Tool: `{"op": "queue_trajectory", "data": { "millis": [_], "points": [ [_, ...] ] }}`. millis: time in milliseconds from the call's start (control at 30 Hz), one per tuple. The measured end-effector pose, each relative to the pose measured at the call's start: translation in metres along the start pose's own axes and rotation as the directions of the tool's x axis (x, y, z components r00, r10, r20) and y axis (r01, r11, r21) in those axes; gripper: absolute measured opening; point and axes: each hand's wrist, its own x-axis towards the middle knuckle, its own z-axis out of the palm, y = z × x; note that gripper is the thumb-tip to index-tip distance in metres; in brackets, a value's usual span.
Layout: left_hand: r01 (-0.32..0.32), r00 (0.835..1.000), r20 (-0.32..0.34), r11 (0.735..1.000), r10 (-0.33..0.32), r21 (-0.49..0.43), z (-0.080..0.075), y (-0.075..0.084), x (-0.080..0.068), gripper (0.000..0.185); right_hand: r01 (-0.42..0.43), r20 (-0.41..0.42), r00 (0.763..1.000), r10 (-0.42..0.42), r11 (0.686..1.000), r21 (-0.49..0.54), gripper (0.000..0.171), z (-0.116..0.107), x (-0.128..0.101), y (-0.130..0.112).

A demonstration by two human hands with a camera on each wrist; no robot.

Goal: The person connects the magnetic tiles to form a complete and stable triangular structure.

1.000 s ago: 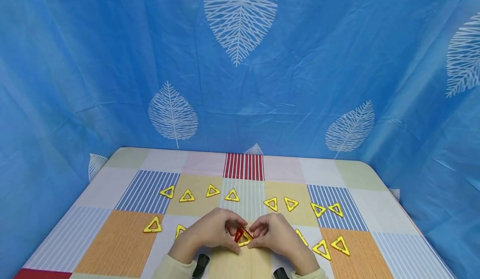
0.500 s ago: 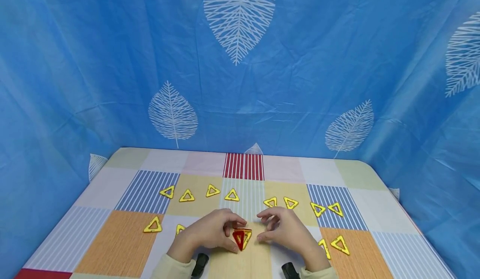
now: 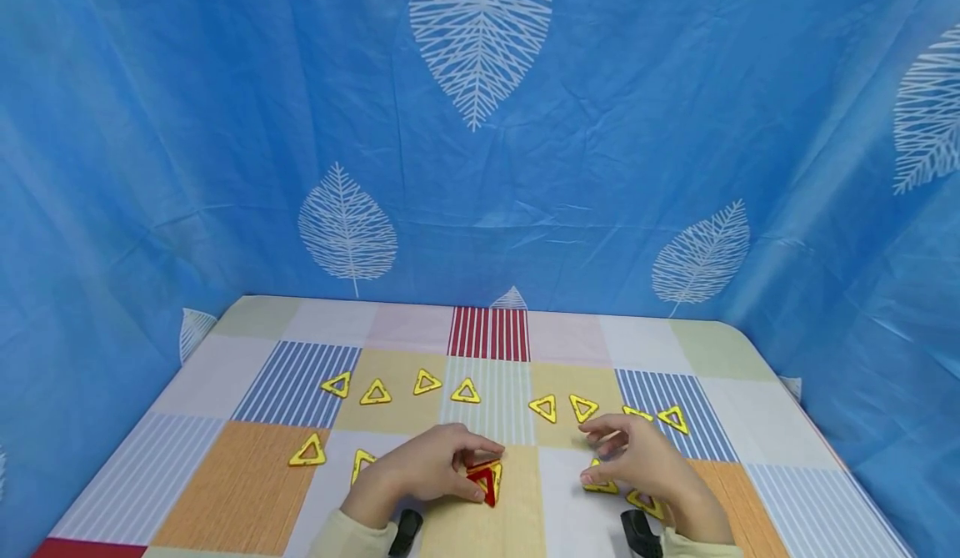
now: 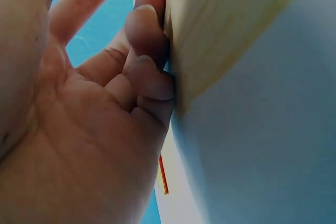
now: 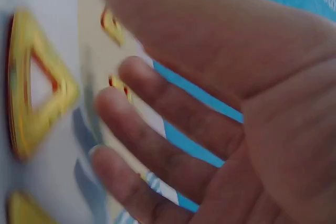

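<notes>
Left hand holds the red-and-yellow cluster while the right hand hovers unloaded

Head view: the left hand has thumb and fingers about the small cluster of triangles near the front middle of the bench; whether the pieces are joined cannot be told. The right hand, loosely bent and grasping nothing, hangs over a near yellow triangle; thumb and piece overlap here, so contact is unclear. Beside its wrist lies a second yellow triangle, partly covered. I judge that a low sweep of this forearm could drag that piece aside.

Left wrist view: only an edge of the cluster shows at the top, by the curled fingers, which lie close to the bench. Uneven pressure from the thumb could tip or slide the red face off the yellow behind it.

Right wrist view: the visible fingers are spread and apart from a large-looking triangle. A pinch from this angle might catch one corner only, and the piece could spin away.
</notes>
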Motion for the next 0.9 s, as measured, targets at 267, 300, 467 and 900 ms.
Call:
{"op": "queue_trajectory", "data": {
  "millis": [267,300,467,900],
  "points": [
    [0.043,0.998,-0.049,0.998,-0.041,0.05,0.002,0.001,-0.002,0.044,-0.125,0.028,0.992,0.124,0.991,0.04,0.06,-0.013,-0.009,0.019],
    [0.044,0.998,-0.057,0.998,-0.041,0.051,0.002,0.001,-0.002,0.044,-0.138,0.028,0.99,0.137,0.99,0.041,0.06,-0.014,-0.009,0.02],
    [0.06,0.995,-0.088,0.997,-0.055,0.054,0.001,0.0,-0.002,0.045,-0.154,0.044,0.987,0.154,0.988,-0.007,0.055,-0.014,-0.009,0.021],
    [0.059,0.993,-0.105,0.997,-0.053,0.055,0.001,0.001,-0.002,0.043,-0.155,0.025,0.988,0.156,0.988,-0.009,0.044,-0.01,-0.007,0.022]
  ]
}}
